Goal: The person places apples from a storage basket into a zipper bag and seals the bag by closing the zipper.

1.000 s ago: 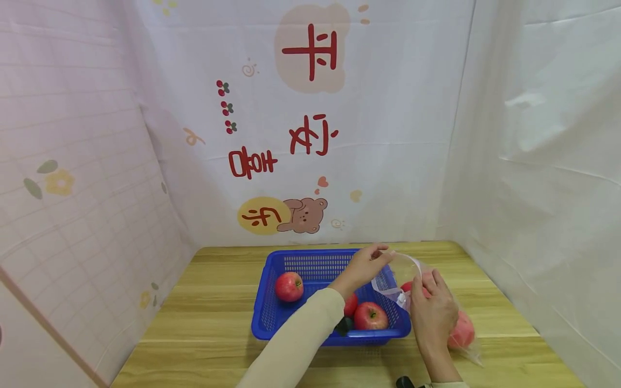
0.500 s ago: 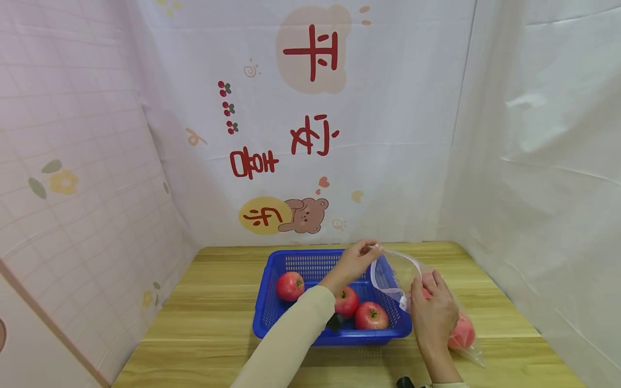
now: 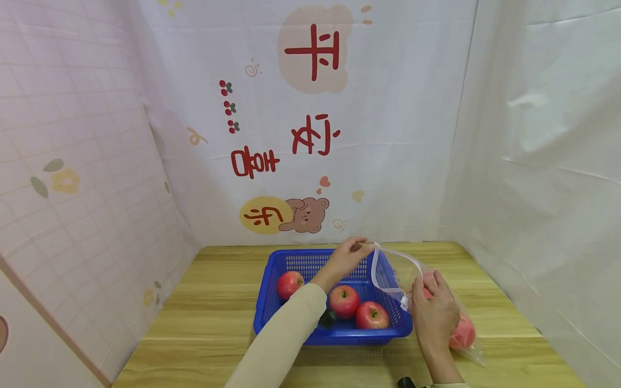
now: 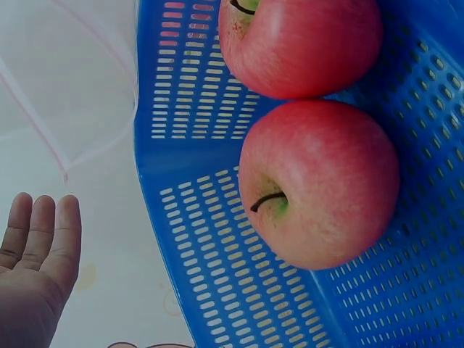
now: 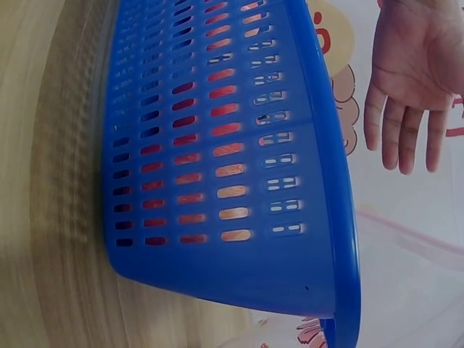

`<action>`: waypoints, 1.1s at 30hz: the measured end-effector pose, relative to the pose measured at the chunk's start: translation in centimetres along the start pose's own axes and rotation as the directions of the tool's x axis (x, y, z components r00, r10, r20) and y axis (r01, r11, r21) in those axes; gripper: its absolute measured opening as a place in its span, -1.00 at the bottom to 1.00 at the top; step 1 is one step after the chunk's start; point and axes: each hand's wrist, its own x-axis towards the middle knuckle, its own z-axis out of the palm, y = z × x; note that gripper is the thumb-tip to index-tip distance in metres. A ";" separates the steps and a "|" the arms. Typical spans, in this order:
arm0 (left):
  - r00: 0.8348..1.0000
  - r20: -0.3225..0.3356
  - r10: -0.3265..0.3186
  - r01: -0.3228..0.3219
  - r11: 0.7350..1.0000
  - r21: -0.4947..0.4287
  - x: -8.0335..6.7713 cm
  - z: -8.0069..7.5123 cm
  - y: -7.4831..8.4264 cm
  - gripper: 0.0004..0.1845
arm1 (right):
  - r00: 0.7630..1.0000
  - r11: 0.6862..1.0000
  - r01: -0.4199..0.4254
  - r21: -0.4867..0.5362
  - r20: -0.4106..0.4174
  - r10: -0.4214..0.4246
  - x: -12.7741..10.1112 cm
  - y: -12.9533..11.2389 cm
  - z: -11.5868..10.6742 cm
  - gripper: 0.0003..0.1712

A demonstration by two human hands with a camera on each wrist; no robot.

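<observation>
Head view high, facing forward-down; both wrist views close beside the shared blue basket.

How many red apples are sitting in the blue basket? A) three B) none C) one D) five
A: the head view shows three red apples in the blue basket, one at its left side and two side by side near its front right corner; other red fruit lies apart in the clear bag.
</observation>
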 end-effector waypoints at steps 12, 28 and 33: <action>0.999 0.017 -0.034 0.034 0.999 -0.002 -0.4 -2.4 -0.5 -0.44 | 1.000 1.000 -0.020 0.004 0.001 0.020 0.0 0.1 -0.1 -0.70; 0.997 -0.002 -0.071 0.071 0.996 0.046 -1.6 -7.7 -1.5 -0.37 | 1.000 1.000 0.003 0.014 -0.004 -0.003 -0.2 0.0 0.1 -0.75; 0.999 0.002 -0.052 0.051 0.997 0.053 -1.9 -9.3 -1.9 -0.36 | 1.000 1.000 -0.016 0.020 -0.003 0.016 -0.2 -0.2 0.0 -0.75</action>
